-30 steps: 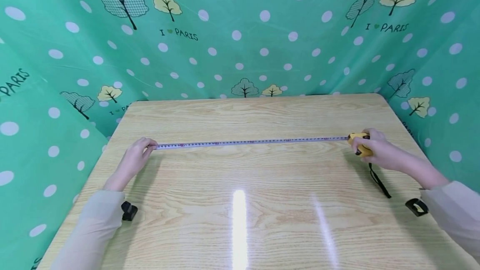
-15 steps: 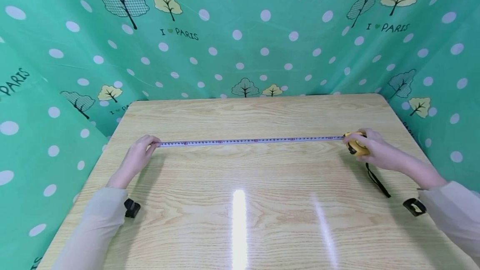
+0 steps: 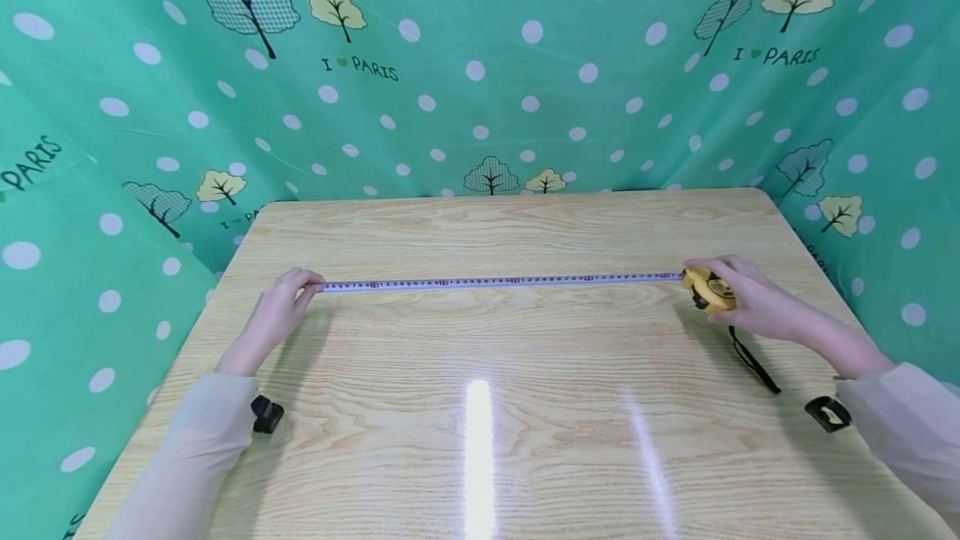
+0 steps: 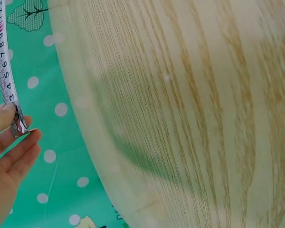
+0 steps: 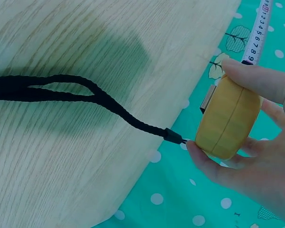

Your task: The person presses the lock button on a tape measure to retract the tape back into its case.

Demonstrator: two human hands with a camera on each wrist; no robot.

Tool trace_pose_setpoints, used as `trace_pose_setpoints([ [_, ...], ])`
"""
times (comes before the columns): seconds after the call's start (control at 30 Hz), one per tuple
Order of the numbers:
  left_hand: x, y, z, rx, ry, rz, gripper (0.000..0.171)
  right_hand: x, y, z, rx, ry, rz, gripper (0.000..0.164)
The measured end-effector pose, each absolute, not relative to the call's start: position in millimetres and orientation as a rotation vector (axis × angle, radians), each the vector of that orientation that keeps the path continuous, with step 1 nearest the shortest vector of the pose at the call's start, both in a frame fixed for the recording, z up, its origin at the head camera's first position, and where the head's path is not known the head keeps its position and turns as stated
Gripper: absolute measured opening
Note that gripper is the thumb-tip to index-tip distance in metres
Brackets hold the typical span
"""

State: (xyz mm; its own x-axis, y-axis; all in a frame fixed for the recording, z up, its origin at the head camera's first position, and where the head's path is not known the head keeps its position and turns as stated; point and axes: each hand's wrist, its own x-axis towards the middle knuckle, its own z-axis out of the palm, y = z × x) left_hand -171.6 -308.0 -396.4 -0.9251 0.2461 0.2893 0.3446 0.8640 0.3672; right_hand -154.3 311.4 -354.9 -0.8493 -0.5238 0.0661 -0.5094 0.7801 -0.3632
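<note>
Black devices (image 3: pixel 267 414) are carried at the pale cuffs (image 3: pixel 225 397); a looped black cord (image 5: pixel 61 89) is hung from the yellow tape case (image 5: pixel 230 116). The case is gripped by the right hand (image 3: pixel 753 302) over the table's right side. The printed blade (image 3: pixel 495 281), issued from its mouth, is pinched at the metal-tipped end by the left hand (image 3: pixel 279 308), apparently above the table (image 3: pixel 480 232). Beyond, a green dotted curtain (image 3: pixel 420 140) is hung.

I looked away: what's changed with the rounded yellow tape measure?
The left hand moved slightly rightward and the right hand, holding the yellow case, slightly leftward; less printed white tape shows between them. Both hands kept hold; the pale woodgrain table stayed put.
</note>
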Motion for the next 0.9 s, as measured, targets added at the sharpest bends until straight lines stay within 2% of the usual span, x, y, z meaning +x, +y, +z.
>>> trace_pose_setpoints([
  [0.9,-175.2,-302.5,-396.9,-0.481,-2.776,-0.623,0.009,-155.6,303.2,-350.7,-0.766,2.862,-0.589,0.071],
])
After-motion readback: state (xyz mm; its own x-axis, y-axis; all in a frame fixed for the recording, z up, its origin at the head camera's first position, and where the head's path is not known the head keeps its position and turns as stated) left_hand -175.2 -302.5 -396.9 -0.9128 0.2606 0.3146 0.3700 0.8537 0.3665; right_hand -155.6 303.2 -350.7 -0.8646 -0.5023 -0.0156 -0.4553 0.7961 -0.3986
